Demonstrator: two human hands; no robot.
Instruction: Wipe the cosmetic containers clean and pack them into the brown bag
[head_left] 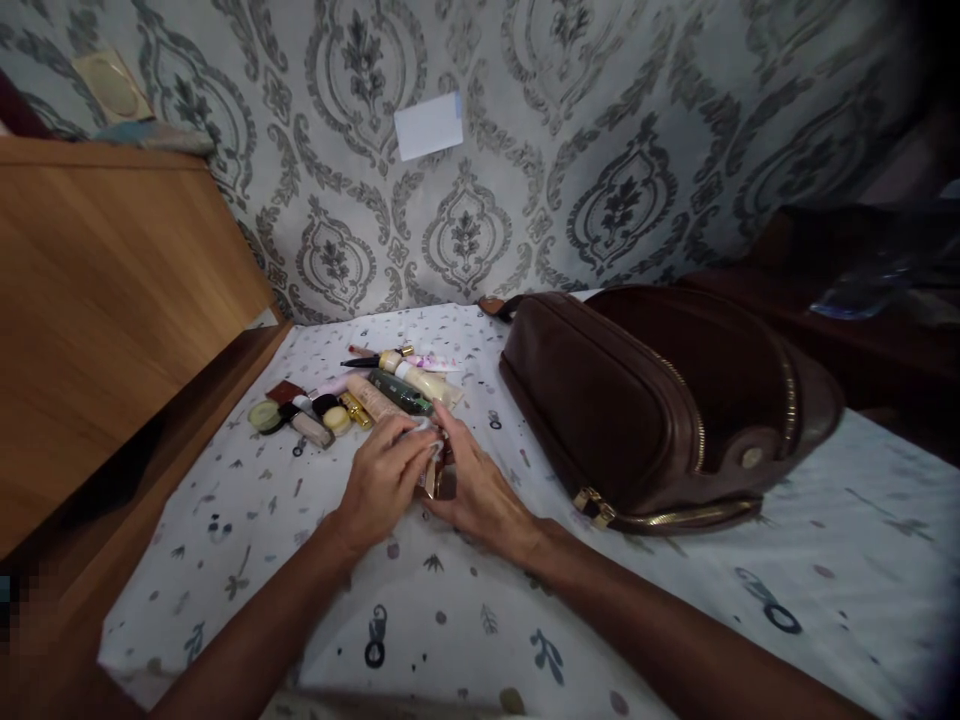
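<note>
Holding a glossy brown-and-gold cosmetic case (pixel 444 482), partly hidden, in the right hand (pixel 481 490) with thumb and fingers half spread around it; pinching a white tissue (pixel 426 427) against it in the left hand (pixel 379 485) with fingers bent and bunched together. Working about midway between far and near edges of the cloth-covered surface (pixel 240 500), just short of a dark green tube (pixel 397 390), left of a brown leather bag (pixel 577 390).
</note>
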